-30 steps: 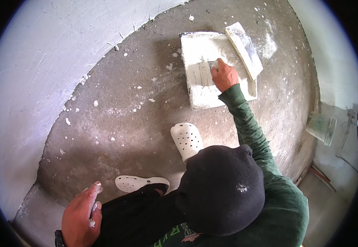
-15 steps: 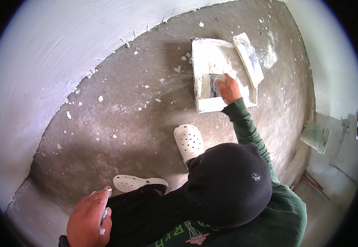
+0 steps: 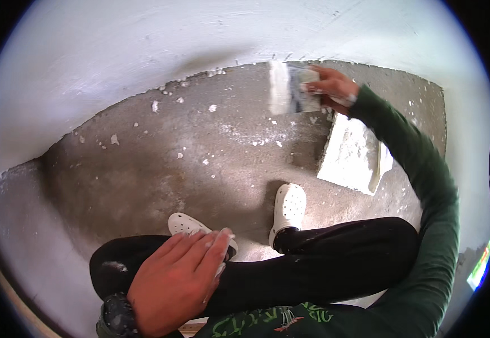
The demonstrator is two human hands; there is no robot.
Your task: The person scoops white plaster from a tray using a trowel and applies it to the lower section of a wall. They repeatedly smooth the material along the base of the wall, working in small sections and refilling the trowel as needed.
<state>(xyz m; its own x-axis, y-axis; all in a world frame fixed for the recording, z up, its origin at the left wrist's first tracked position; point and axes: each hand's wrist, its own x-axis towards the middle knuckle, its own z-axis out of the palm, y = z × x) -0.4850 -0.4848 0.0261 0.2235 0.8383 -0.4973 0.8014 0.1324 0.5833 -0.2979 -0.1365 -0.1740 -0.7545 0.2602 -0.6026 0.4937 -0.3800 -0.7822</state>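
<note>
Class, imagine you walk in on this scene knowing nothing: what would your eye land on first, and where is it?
First, the right hand stretched out to the foot of the white wall, pressing a plaster-laden trowel against it. Next, the left hand resting large on the knee in the near foreground. Between them, white clogs stand on the grey splattered floor, beside a white mortar board.

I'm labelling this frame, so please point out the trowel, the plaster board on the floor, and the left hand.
trowel [image 3: 290, 89], head view, on its plaster-coated blade.
plaster board [image 3: 351, 155], head view, on its white top face.
left hand [image 3: 171, 279], head view, on the back of the hand.
</note>
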